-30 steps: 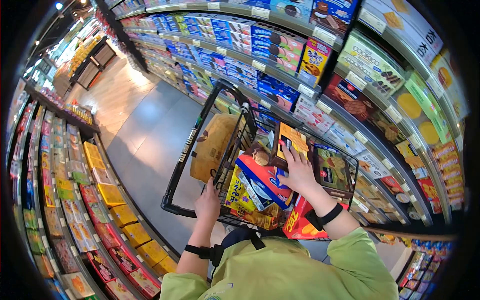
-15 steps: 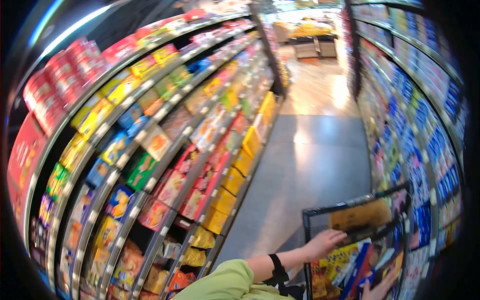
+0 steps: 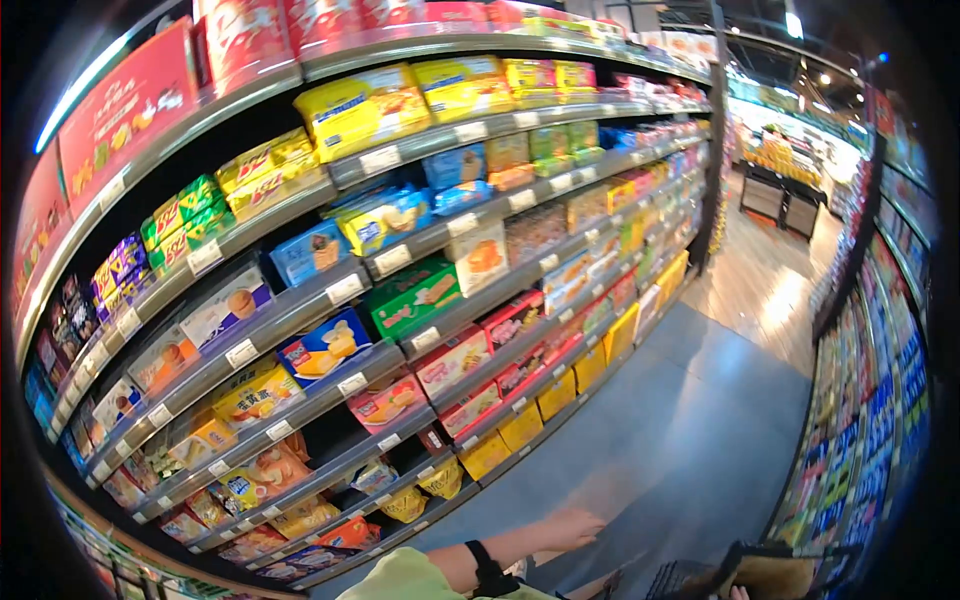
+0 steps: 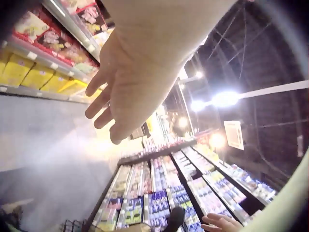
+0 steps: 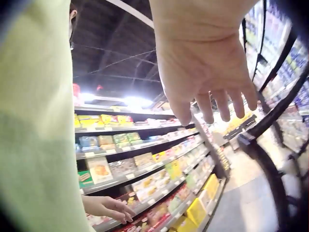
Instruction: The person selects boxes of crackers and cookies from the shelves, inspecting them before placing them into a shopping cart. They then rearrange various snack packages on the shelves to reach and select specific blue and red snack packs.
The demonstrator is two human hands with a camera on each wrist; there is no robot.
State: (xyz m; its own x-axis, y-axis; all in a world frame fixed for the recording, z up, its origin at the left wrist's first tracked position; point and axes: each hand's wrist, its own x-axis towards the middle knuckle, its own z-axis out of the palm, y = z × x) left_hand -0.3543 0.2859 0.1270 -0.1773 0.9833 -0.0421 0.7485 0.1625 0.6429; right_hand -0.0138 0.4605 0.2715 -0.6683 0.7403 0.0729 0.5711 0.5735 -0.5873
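My left hand (image 3: 572,530) reaches out over the aisle floor, blurred, with nothing in it. Its fingers hang loosely extended in the left wrist view, where the palm side (image 4: 140,77) fills the top. My right hand (image 5: 210,67) has its fingers spread and holds nothing. It is beside the black handle frame (image 5: 270,121) of the shopping cart. Only the top of the cart (image 3: 745,565) shows at the bottom of the head view, with a tan object (image 3: 775,578) inside; the rest of its load is out of frame.
A long shelf on the left carries packaged snacks, among them yellow bags (image 3: 365,105), a green box (image 3: 415,300) and yellow boxes (image 3: 520,428). Another stocked shelf (image 3: 870,390) lines the right side. The grey floor (image 3: 660,420) runs between them toward a display stand (image 3: 780,200).
My view has swung left from the cart to the snack shelf. The left hand has come off the cart handle and moved out toward the shelf; the right hand has left the boxes in the cart.
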